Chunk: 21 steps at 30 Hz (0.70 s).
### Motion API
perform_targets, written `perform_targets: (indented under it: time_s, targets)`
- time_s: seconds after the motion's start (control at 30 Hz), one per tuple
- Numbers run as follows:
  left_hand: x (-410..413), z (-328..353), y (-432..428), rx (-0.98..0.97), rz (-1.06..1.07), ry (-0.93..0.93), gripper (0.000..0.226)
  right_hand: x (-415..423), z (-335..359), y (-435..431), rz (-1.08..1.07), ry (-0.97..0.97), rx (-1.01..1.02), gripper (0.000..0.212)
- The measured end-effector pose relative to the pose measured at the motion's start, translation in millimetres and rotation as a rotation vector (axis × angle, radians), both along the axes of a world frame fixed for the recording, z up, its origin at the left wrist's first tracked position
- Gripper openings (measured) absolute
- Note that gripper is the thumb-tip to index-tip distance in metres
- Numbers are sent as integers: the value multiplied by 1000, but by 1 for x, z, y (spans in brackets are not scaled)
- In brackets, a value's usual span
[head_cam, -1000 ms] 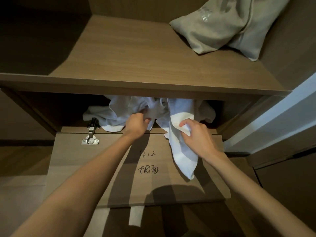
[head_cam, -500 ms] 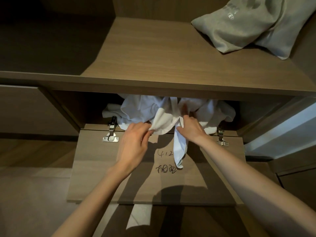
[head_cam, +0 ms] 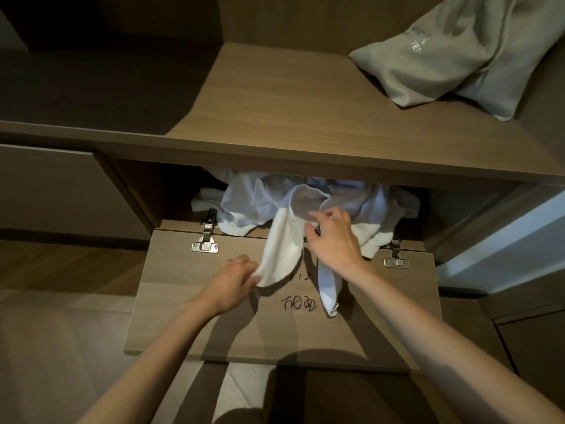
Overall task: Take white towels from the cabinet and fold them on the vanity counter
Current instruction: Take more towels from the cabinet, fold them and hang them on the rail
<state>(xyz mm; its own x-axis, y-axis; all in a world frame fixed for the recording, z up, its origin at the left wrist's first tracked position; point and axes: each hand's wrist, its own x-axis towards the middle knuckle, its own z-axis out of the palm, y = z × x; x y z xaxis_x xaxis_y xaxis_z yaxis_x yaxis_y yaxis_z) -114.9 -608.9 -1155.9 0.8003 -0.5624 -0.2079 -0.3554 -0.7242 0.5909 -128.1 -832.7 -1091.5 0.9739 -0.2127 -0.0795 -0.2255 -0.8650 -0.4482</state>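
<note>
While the left hand (head_cam: 232,283) pinches one white towel (head_cam: 282,255), the right hand (head_cam: 334,240) clutches folds of the towel heap (head_cam: 260,197) behind.

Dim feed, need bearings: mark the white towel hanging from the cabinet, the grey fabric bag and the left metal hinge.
white cloth towel (head_cam: 282,249): head view, middle of hanging strip.
grey fabric bag (head_cam: 452,59): head view, front face.
left metal hinge (head_cam: 204,246): head view, mounting plate.

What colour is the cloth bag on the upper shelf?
Pale grey-green bag, with faint lettering; the head view shows it.
</note>
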Motion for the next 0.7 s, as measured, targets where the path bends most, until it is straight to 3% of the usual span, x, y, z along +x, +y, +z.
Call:
perform_targets:
  time_s: [0.1,0.13,0.27,0.37,0.53,0.7]
  targets:
    - [-16,8,-23,-109,-178,52,24,14,-3,13,-99,200,212,91]
    - [-21,11,-29,-113,-217,61,24,19,-7,16,-148,215,277,93]
    - [-21,11,-36,-54,-274,67,34,22,-19,17,-142,106,175,54]
    - [-5,19,-27,-34,-129,20,54,5,-3,-2,-100,-56,122,47]
    - [26,49,-51,-99,30,-294,71,-35,37,-43,74,-267,50,50]
    - [41,61,-101,29,-4,-221,91,-60,55,-59,145,-350,169,24]
